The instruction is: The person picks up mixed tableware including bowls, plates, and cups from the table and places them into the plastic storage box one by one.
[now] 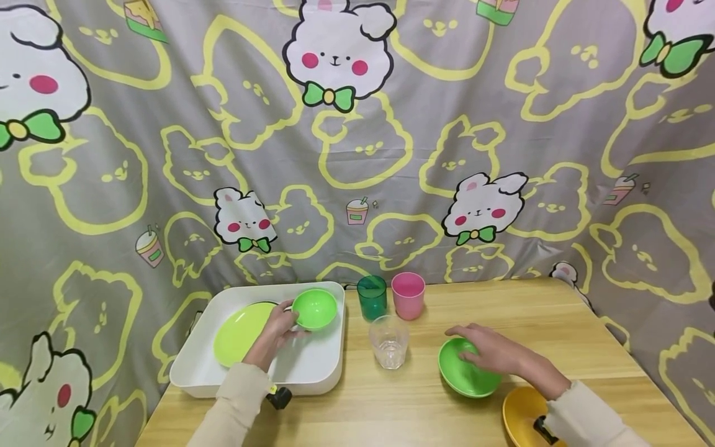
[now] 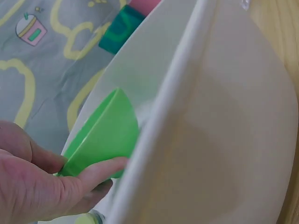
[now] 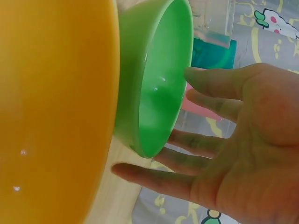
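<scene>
Left hand [image 1: 277,330] and right hand [image 1: 491,349] at two green bowls, one at the white tub [image 1: 310,387], one on the table [image 1: 413,413].
The left pinches the small bowl [image 1: 316,308] by its rim, probably to leave the base free, beside the lime plate [image 1: 237,338]; whether it rests on the tub's floor cannot be told. The right, empty, spreads its fingers at the larger bowl [image 1: 468,380], presumably to suit its width; contact is unclear.

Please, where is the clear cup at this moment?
In the head view, the clear cup stands on the table, right of the white tray, in front of the teal cup and pink cup.
</scene>
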{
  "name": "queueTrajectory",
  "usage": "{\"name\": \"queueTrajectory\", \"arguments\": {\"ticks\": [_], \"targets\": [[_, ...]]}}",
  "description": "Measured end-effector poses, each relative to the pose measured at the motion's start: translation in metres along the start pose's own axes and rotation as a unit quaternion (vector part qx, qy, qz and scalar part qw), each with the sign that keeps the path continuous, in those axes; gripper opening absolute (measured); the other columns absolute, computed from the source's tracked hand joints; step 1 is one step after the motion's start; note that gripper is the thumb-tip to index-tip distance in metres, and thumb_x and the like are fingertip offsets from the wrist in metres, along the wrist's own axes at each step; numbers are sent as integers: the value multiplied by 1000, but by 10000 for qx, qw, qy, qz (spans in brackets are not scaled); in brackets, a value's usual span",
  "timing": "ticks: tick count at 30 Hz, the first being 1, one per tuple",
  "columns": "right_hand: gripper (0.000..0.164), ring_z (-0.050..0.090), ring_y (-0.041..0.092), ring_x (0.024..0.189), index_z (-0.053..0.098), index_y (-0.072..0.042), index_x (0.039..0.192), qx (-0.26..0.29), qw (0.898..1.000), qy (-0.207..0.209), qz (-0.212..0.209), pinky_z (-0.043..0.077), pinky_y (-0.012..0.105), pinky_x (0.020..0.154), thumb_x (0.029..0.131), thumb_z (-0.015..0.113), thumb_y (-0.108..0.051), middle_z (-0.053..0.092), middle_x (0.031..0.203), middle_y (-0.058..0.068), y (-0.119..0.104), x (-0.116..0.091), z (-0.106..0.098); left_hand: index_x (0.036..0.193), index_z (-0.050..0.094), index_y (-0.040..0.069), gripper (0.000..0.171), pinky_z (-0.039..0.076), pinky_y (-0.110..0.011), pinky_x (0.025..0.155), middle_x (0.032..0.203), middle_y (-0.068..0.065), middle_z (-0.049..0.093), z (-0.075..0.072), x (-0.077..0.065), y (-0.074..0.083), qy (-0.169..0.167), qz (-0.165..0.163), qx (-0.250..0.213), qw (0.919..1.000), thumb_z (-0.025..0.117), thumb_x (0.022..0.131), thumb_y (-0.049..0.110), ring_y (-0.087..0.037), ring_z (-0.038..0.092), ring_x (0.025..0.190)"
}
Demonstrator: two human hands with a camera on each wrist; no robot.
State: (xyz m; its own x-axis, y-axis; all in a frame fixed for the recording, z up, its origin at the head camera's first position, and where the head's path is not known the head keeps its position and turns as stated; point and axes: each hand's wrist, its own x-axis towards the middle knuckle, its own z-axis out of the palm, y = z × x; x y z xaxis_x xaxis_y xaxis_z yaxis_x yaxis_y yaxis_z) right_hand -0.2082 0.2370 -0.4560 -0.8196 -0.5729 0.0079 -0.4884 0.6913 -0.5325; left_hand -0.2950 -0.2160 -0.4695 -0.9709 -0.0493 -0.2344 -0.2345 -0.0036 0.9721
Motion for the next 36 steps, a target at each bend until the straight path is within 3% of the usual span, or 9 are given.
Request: {"name": "queueTrajectory", "arguments": {"ticks": [10,16,19,23,28,32,36], "targets": [[41,64,39,106,60,0,130,-230,9996,-133,-37,55,58,90,91,70,3,67,121,17,6,-3,0,154,11,-17,65,43,-71,97,148,-45,22,-3,8,-3,-83,-133,-292,9995,23,91,-20,-63,34,135],[65,62,43,109,57,-1,133,62,9996,-264,107,55,61,90,73,62,22,65,122,23,8,-7,-4,153,10,-20,67,44,-71,96,148,-46,23,-4,9,-5,-185,-141,-180,9996,23,88,-20,-63,35,134],[74,61,42,110,56,0,135,160,9994,-299,101,55,61,90,65,58,26,64,124,25,10,-10,-4,153,8,-20,62,45,-70,96,147,-46,22,-5,8,-5,-204,-196,-61,9996,27,95,-15,-64,34,134],[76,62,39,107,54,1,136,159,9996,-249,50,56,59,90,65,57,25,63,127,27,12,-14,-3,153,9,-19,57,47,-69,97,149,-45,19,-5,6,-4,-158,-219,91,9996,32,102,-7,-64,32,134],[73,60,30,96,54,-1,137,196,9995,-237,36,57,50,84,68,56,24,65,125,24,15,-18,-4,154,11,-17,58,48,-68,98,153,-42,14,-7,6,-2,-80,-164,351,9992,34,101,-5,-62,27,139],[73,61,31,100,54,-2,136,214,9995,-242,12,57,51,84,68,54,24,65,124,23,18,-20,-4,155,9,-15,60,47,-68,101,159,-40,8,-8,6,2,-64,-121,543,9984,34,102,-4,-60,18,145],[72,60,33,101,54,-1,137,341,9990,-235,141,56,52,84,69,53,23,64,126,25,19,-22,-4,155,9,-15,59,45,-68,102,158,-41,10,-9,3,6,-105,-41,653,9978,33,103,-5,-60,20,144]]}}
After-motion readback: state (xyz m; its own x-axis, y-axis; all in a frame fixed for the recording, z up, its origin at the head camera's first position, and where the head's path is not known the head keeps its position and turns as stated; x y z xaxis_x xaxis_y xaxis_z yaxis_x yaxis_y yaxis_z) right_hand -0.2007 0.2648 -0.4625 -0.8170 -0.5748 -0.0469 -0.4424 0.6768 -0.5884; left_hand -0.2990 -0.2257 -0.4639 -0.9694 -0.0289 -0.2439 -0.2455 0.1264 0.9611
